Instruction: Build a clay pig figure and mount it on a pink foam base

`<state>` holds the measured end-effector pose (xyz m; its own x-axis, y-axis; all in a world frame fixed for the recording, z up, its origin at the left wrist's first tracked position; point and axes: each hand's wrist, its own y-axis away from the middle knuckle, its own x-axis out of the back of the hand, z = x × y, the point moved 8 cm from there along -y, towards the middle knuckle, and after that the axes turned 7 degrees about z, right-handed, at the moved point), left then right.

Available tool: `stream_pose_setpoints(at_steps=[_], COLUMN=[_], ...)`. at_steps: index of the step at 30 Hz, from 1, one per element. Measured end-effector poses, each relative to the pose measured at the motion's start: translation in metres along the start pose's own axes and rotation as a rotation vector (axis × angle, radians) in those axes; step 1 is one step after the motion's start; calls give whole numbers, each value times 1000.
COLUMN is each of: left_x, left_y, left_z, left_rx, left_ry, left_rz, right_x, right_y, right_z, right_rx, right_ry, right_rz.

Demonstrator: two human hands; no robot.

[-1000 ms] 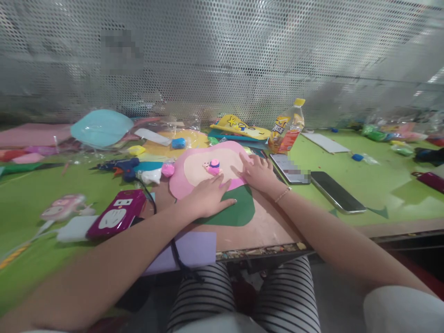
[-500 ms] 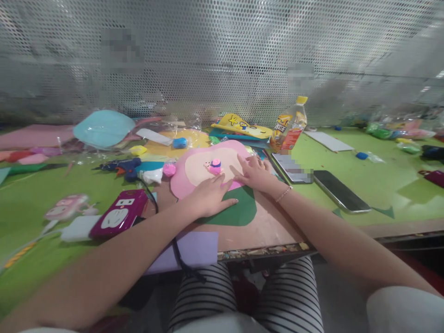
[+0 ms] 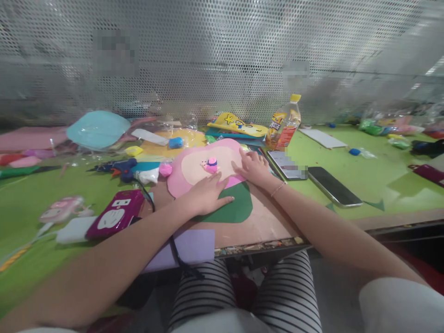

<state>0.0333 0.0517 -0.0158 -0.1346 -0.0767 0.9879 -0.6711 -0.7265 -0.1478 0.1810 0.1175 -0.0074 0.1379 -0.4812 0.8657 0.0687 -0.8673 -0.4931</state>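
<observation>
Both the left grip (image 3: 208, 194) and right grip (image 3: 254, 167) lie spread, holding nothing, atop a pink-and-cream cutout (image 3: 225, 159), likely light, bendy, best held edgewise.

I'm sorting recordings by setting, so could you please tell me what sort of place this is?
Probably a craft workspace, given the layered pink cutout, the small snail-like figure on it and an apparent glue gun.

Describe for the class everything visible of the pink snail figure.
The pink snail figure looks moulded from soft clay: pink body, rounded pink shell banded blue, dark dots on its paler head, which faces the picture's left. It sits on the cream shape, just beyond the left hand; whether they touch is unclear.
</observation>
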Motion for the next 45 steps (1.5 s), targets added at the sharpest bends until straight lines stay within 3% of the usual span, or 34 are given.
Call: stream_pose_setpoints(at_steps=[9, 18, 23, 30, 45], left_x=[-4, -1, -1, -2, -2], left_y=[0, 0, 0, 0, 0], left_z=[-1, 2, 0, -1, 0], left_rx=[1, -8, 12, 12, -6], left_ry=[7, -21, -7, 10, 3], left_rz=[-26, -21, -19, -18, -10], right_x=[-11, -14, -13, -12, -16], right_y=[1, -3, -6, -5, -6], right_z=[5, 0, 5, 7, 8], right_rx=[30, 8, -99, 22, -107], right_ry=[-47, 12, -77, -92, -60], right_rz=[-179, -112, -110, -219, -161])
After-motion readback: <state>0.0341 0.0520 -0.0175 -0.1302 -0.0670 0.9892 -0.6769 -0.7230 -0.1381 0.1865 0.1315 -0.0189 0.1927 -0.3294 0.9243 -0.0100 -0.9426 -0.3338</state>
